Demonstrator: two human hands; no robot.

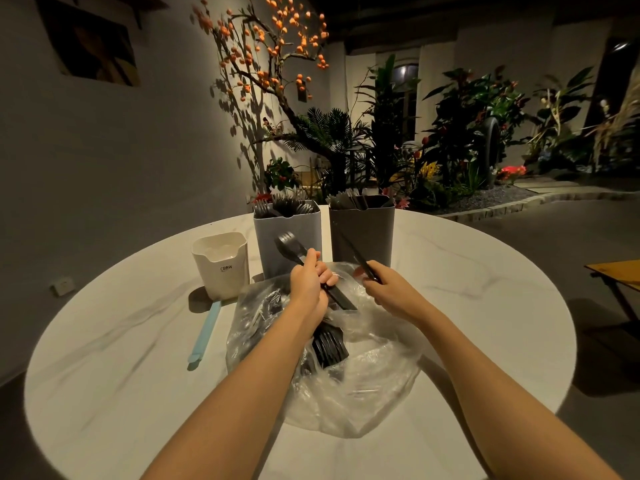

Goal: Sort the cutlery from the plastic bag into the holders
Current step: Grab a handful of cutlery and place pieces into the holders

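A clear plastic bag [363, 386] lies on the round white table [485, 306] and holds several black plastic forks [329, 344] and other black cutlery. My left hand [308, 282] grips a small bunch of black spoons and forks [289, 245] above the bag, heads pointing up toward the light grey holder [287, 237]. My right hand [381, 284] pinches a black knife [349, 249] whose blade slants up in front of the dark grey holder [362, 230]. Both holders contain black cutlery. A white holder [221, 265] stands at the left.
A light blue utensil [206, 332] lies on the table left of the bag, below the white holder. Behind the table are plants and a tree with orange fruit. A wooden table corner [616, 271] shows at the right.
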